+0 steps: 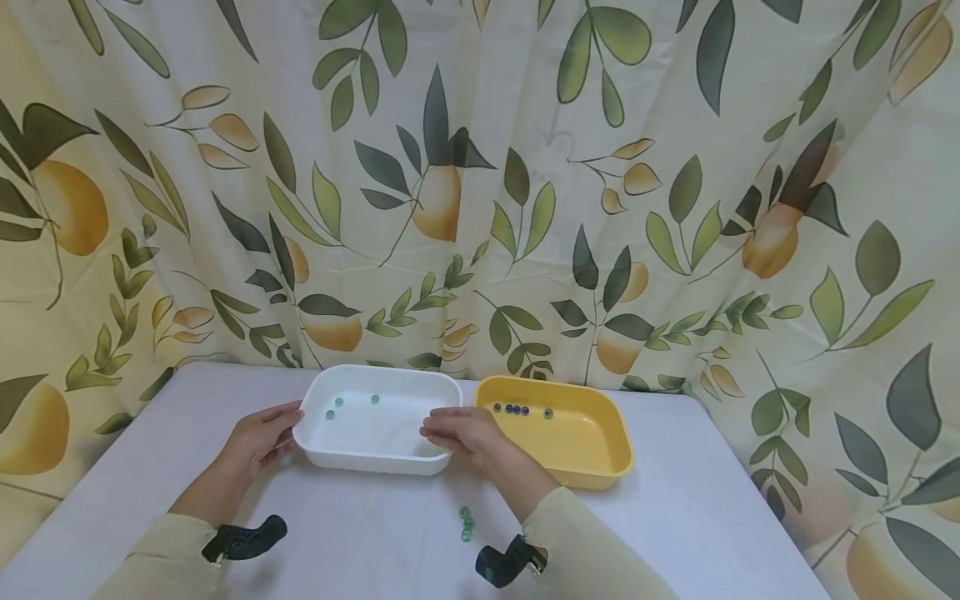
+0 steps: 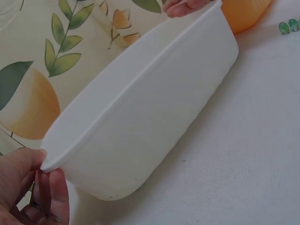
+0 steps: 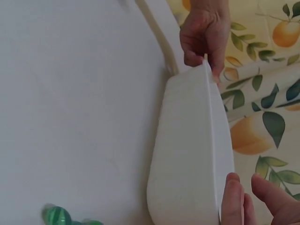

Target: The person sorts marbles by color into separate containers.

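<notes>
A white tray [image 1: 375, 462] stands on the table and holds three green marbles [image 1: 375, 400] that show in the head view. My left hand [image 1: 258, 435] pinches the tray's left rim between thumb and fingers, plain to see in the left wrist view. Over the tray's right end is my right hand [image 1: 468, 435]. In the right wrist view its thumb and fingers [image 3: 232, 199] stand apart beside the rim, with nothing seen between them. Whether they touch the rim I cannot tell. Several more green marbles [image 1: 467, 525] lie on the cloth near my right forearm.
Right of the white tray stands a yellow tray [image 1: 585, 442] with several dark blue marbles [image 1: 517, 409] inside. A white cloth covers the table [image 1: 360, 542]. Behind it hangs a curtain [image 1: 517, 275] printed with leaves and fruit. A black band [image 1: 243, 540] sits on each wrist.
</notes>
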`<state>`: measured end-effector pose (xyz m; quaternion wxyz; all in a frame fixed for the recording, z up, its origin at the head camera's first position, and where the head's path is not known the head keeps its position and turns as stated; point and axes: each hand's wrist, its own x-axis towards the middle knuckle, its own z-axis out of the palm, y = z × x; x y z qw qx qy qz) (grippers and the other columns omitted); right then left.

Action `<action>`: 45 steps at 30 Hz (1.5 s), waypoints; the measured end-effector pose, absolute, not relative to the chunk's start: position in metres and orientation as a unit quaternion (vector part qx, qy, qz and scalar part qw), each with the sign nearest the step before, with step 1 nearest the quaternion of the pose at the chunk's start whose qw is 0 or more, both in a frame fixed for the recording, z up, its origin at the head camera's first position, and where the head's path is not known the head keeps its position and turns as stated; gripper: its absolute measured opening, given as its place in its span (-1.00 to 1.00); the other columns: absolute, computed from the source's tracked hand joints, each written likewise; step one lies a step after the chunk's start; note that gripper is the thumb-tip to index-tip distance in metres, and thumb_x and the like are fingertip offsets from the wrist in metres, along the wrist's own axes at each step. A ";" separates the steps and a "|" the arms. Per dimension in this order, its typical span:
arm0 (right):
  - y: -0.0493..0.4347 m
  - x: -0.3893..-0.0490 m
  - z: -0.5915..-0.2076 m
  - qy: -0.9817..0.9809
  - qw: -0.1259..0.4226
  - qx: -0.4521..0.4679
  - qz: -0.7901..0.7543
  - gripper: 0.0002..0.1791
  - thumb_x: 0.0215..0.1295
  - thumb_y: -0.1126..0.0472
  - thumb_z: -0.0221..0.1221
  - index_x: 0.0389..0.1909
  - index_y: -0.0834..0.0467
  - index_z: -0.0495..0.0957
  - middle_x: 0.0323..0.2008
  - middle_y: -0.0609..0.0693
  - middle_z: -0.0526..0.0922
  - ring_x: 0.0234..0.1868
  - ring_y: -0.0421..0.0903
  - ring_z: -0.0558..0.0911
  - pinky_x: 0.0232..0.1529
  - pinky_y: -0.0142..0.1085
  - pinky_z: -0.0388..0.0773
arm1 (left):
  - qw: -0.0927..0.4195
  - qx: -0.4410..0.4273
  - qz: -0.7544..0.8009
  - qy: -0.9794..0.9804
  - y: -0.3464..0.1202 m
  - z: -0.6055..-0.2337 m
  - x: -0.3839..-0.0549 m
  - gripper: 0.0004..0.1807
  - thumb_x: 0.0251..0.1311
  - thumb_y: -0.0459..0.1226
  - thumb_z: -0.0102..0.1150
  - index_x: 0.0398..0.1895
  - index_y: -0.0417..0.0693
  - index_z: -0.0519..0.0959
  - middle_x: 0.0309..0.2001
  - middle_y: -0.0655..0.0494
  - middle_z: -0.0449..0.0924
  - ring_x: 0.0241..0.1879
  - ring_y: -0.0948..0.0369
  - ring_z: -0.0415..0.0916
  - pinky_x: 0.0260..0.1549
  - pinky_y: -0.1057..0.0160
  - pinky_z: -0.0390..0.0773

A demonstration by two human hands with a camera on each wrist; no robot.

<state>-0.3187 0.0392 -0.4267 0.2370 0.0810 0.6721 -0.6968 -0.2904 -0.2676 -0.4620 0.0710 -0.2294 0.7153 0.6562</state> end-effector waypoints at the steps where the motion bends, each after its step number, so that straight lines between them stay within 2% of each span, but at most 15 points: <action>1: 0.040 -0.317 -0.427 0.675 0.237 0.078 -0.695 -0.53 0.29 0.31 0.27 0.19 0.37 0.48 -0.09 0.18 0.72 -0.05 -0.01 0.73 0.00 -0.30 0.63 | 0.071 -0.231 0.655 0.716 -0.268 -0.462 -0.290 -0.37 0.35 -0.17 0.19 0.41 -0.22 0.30 -0.22 0.23 0.65 -0.37 0.38 0.55 -0.29 0.37 0.64; 8: 0.051 -0.309 -0.430 0.693 0.234 0.067 -0.679 -0.49 0.27 0.26 0.30 0.20 0.36 0.48 -0.11 0.15 0.73 -0.08 -0.03 0.74 -0.02 -0.31 0.64 | 0.074 -0.234 0.653 0.717 -0.270 -0.464 -0.290 -0.35 0.36 -0.14 0.18 0.42 -0.21 0.29 0.02 -0.04 0.62 -0.34 0.37 0.54 -0.28 0.37 0.63; 16: 0.066 -0.298 -0.436 0.700 0.228 0.044 -0.675 -0.50 0.25 0.26 0.32 0.16 0.39 0.49 -0.14 0.15 0.74 -0.11 -0.04 0.75 0.04 -0.24 0.62 | 0.075 -0.231 0.655 0.715 -0.271 -0.465 -0.289 -0.36 0.36 -0.16 0.17 0.42 -0.23 0.29 -0.23 0.23 0.63 -0.34 0.35 0.53 -0.31 0.38 0.62; 22: 0.077 -0.287 -0.436 0.718 0.224 0.025 -0.659 -0.51 0.23 0.19 0.35 0.12 0.35 0.54 -0.18 0.10 0.75 -0.10 0.00 0.74 -0.01 -0.26 0.65 | 0.076 -0.236 0.653 0.716 -0.271 -0.465 -0.290 -0.37 0.36 -0.14 0.18 0.41 -0.21 0.30 -0.17 0.18 0.64 -0.33 0.35 0.54 -0.30 0.38 0.62; 29: 0.088 -0.279 -0.439 0.730 0.218 0.003 -0.648 -0.59 0.24 0.24 0.32 0.07 0.35 0.57 -0.07 0.23 0.71 -0.15 -0.08 0.74 -0.05 -0.28 0.66 | 0.075 -0.234 0.651 0.718 -0.270 -0.464 -0.290 -0.37 0.36 -0.15 0.18 0.41 -0.21 0.31 -0.17 0.20 0.64 -0.34 0.36 0.54 -0.30 0.39 0.62; 35: 0.095 -0.271 -0.443 0.748 0.211 -0.001 -0.630 -0.57 0.26 0.21 0.31 0.08 0.37 0.56 -0.09 0.22 0.71 -0.17 -0.12 0.73 -0.06 -0.28 0.67 | 0.075 -0.233 0.650 0.720 -0.269 -0.463 -0.291 -0.36 0.36 -0.14 0.18 0.42 -0.21 0.30 -0.03 0.04 0.64 -0.34 0.37 0.54 -0.28 0.37 0.63; 42: 0.103 -0.266 -0.453 0.755 0.190 -0.007 -0.627 -0.59 0.23 0.29 0.32 0.03 0.45 0.57 -0.20 0.17 0.75 -0.22 -0.11 0.74 -0.10 -0.25 0.69 | 0.074 -0.232 0.644 0.725 -0.268 -0.463 -0.292 -0.37 0.36 -0.13 0.17 0.41 -0.20 0.31 0.01 -0.01 0.63 -0.34 0.37 0.54 -0.29 0.37 0.62; 45: 0.105 -0.265 -0.457 0.757 0.183 -0.012 -0.626 -0.60 0.21 0.31 0.32 0.01 0.47 0.57 -0.24 0.15 0.76 -0.23 -0.10 0.75 -0.12 -0.24 0.69 | 0.075 -0.233 0.643 0.725 -0.268 -0.464 -0.292 -0.37 0.37 -0.13 0.17 0.41 -0.20 0.31 0.15 -0.15 0.55 -0.32 0.37 0.54 -0.27 0.37 0.62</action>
